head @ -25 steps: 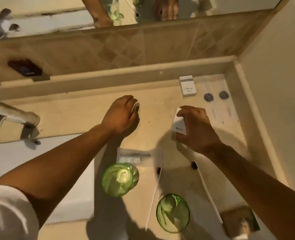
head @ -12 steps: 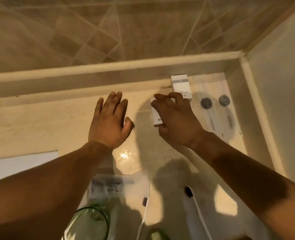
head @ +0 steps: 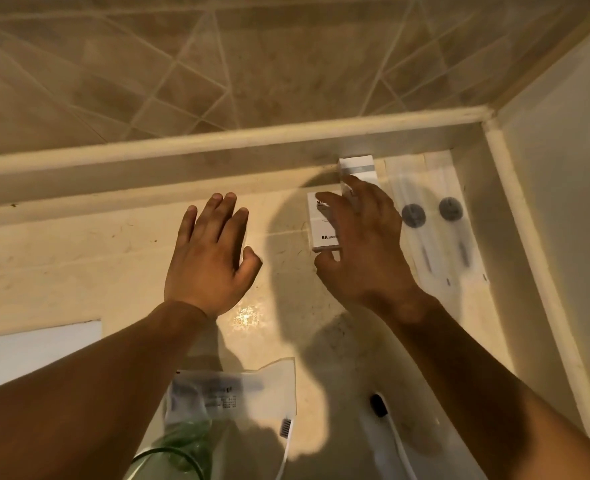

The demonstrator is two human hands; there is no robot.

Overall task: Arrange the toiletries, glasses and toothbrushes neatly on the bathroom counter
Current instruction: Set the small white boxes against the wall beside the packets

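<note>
Toiletry box (head: 324,221), white with dark lettering, lies flat near the back of the beige bathroom counter (head: 78,258), and from my remote seat I see the right hand (head: 362,247) cupped over it, index finger on its far end and thumb at its near end, pinching it lengthwise. Touching its right side, as far as I can tell under the fingers, a second white box (head: 357,168) with a grey band stands against the raised back ledge (head: 182,147). Just right of that pair, two clear sachets (head: 432,216) with dark round discs lie side by side in the corner by the wall. The left hand (head: 210,258) rests flat on the bare counter with fingers spread wide, holding nothing, well apart from the boxes. Nearer the camera, a clear plastic packet (head: 238,393) with printed text lies on the counter; a white toothbrush (head: 285,441) with pale bristles rests beside its right edge, and a second toothbrush (head: 380,408) with a dark head lies further right. The rim of a green glass (head: 175,455) shows at the bottom edge, beneath my left forearm.
</note>
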